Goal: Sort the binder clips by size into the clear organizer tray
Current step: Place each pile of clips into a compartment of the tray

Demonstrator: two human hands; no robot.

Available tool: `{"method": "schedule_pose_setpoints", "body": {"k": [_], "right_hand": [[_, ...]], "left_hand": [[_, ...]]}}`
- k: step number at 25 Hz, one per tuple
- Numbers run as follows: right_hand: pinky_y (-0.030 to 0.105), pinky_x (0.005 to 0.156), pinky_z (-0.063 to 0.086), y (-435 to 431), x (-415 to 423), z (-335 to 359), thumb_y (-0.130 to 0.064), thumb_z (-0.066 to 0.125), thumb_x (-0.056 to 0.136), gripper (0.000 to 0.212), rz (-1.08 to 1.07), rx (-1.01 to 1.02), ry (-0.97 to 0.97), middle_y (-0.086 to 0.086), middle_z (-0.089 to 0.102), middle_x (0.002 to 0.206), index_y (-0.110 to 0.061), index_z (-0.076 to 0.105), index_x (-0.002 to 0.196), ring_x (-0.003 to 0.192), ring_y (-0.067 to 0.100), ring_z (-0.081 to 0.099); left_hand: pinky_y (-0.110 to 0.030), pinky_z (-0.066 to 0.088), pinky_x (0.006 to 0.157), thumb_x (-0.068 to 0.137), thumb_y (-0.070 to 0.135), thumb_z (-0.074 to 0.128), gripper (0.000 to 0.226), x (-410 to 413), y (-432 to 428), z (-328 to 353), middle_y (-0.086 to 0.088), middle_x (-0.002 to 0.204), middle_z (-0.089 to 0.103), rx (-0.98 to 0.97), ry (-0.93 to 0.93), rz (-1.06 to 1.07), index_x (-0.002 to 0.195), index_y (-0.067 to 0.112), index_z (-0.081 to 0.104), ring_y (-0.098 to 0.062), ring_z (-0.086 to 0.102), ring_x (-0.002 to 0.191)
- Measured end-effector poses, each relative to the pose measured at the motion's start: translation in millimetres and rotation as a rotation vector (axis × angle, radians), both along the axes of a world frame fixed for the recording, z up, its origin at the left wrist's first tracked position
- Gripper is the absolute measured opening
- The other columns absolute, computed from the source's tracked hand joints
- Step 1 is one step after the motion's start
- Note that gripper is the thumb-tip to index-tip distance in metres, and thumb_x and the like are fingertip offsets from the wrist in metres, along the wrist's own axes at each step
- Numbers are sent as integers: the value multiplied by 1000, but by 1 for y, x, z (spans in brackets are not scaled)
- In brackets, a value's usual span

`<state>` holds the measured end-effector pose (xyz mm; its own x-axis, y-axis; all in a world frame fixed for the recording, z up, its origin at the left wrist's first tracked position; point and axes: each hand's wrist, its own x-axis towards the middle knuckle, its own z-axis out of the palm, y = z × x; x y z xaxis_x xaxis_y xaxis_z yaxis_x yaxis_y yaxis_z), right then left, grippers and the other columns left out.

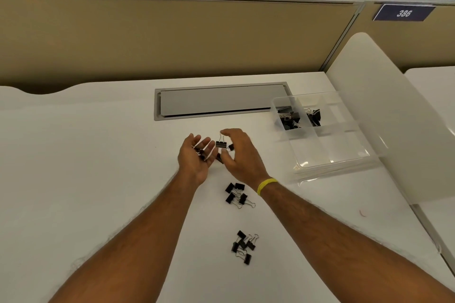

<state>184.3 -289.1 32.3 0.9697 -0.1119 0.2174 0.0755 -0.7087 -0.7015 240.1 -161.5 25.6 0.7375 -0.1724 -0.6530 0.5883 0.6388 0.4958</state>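
On the desk point(98, 155) you are cupping your left hand point(194, 157) palm-up, fingers loose, cradling small clips point(200, 154); beside it your right hand point(237, 155) is arching half-curled over a binder clip point(221, 144), and I cannot tell whether it is gripping. You should be pinching the wire handles and checking size before heading to the clear organizer tray point(332, 155), its two back compartments holding clips

Left of the left fingers point(205, 143) the white table point(86, 155) is flat and open. A binder clip point(221, 144) fills the small gap between them and the right fingers point(235, 133). Right of the right fingers stands the clear tray point(332, 157), with a tall white panel point(381, 118) behind it. Back from the fingers, a heap of clips point(236, 194) and a second heap point(244, 246) lie between the arms. Past the fingertips a grey flap point(221, 102) lies flat.
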Motion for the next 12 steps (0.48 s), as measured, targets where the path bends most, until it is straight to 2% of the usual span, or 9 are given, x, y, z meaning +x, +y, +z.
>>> {"method": "schedule_pose_setpoints", "body": {"k": [2,4,7,9,12], "right_hand": [[38,98,47,-11,5,-11,-27,65,86,54,-68,-68,170,1,45,137,-19,44,135,124,19,43],[41,110,38,-15,11,-24,-43,69,83,74,-55,-168,370,7,30,151,-20,34,144,138,26,30],[45,119,23,-8,23,-37,-59,68,78,93,2,-304,464,12,9,161,-27,22,151,148,31,10],[49,119,21,-2,30,-42,-61,63,81,89,46,-409,486,11,3,162,-30,19,152,149,34,7],[48,115,28,3,30,-45,-50,52,93,66,53,-486,459,10,13,161,-30,27,150,148,33,11]], "left_hand": [[-36,55,70,98,35,49,23,1,10,0,-11,100,65,66,5,23,93,13,56,-24,66,89],[-35,55,68,98,36,50,24,1,17,-2,-10,98,65,114,8,28,93,14,56,-23,66,88],[-35,54,66,98,37,49,25,-1,23,-4,-9,97,65,151,5,24,93,14,57,-23,66,88],[-35,54,66,98,37,49,25,-2,24,-6,-9,97,65,168,6,16,94,14,57,-23,66,88],[-35,55,67,98,38,49,26,-2,27,-7,-9,98,66,186,7,10,95,14,58,-23,66,90]]}}
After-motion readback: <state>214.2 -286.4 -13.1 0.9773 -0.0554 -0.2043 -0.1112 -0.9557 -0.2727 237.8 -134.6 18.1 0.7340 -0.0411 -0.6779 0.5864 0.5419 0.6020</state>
